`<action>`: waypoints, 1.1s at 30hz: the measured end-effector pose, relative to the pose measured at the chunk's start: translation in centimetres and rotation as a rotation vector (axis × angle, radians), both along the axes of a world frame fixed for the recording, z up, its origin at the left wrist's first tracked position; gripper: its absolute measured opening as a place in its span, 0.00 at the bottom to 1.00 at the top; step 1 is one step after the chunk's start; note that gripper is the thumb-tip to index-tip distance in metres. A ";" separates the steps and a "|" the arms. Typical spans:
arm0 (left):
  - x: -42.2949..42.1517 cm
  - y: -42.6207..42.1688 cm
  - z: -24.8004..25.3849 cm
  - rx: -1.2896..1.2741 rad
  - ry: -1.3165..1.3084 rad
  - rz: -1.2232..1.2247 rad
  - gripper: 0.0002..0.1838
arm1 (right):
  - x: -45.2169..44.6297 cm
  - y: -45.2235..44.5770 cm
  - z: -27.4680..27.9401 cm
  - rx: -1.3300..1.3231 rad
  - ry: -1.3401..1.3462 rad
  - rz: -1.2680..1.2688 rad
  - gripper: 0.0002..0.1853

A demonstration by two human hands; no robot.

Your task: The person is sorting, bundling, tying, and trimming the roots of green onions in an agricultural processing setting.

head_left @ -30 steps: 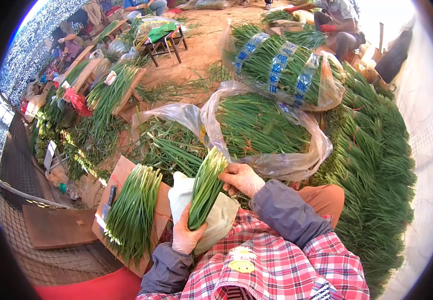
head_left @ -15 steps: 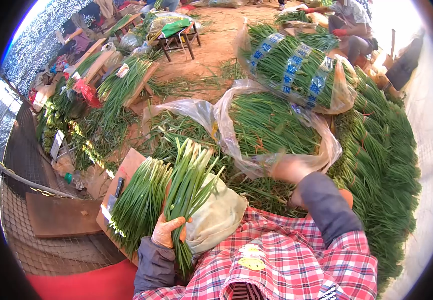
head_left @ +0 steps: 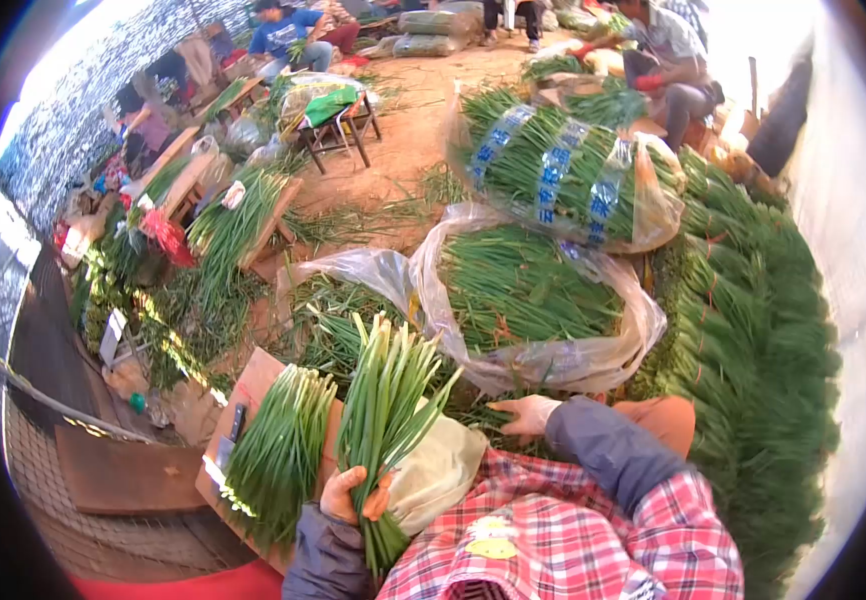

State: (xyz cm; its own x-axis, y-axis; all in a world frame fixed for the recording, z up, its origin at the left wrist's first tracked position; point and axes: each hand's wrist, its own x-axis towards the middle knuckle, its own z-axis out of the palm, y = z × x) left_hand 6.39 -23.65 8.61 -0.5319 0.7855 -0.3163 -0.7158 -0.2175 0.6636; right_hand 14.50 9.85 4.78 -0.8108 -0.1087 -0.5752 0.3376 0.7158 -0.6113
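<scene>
My left hand (head_left: 345, 494) is wrapped round a bunch of green chives (head_left: 385, 400), pale stem ends pointing up and away from me. Just left of it, a larger heap of chives (head_left: 278, 440) lies on a tilted wooden board (head_left: 261, 374), where a dark-handled knife (head_left: 238, 420) rests. My right hand (head_left: 527, 414) reaches low in front of my checked apron, over loose green leaves. Its fingers are stretched out and partly apart, and I see nothing held in them. A pale cloth (head_left: 445, 462) covers my lap beside the bunch.
Ahead lies an open plastic bag (head_left: 643, 345) of chives, with a tied, printed bag (head_left: 563, 170) behind it. Bundled chives (head_left: 753, 400) line the right side. A small stool (head_left: 343, 130) stands farther off. Other people work in the background, including a person in blue (head_left: 288, 35).
My right hand has come left from beside the plastic bag to the loose leaves. The left hand still grips its bunch. The camera view has shifted slightly.
</scene>
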 end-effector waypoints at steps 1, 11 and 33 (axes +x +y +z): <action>0.3 0.7 0.4 -0.010 0.058 0.043 0.24 | 0.0 -0.4 -0.5 -0.400 -0.025 -0.293 0.34; 1.1 0.8 0.5 0.074 -0.113 -0.159 0.26 | -6.8 0.5 3.6 -1.380 0.074 -0.646 0.33; 0.1 3.4 8.0 -0.360 0.330 0.178 0.19 | 0.8 1.6 -1.1 -0.424 0.081 -0.271 0.50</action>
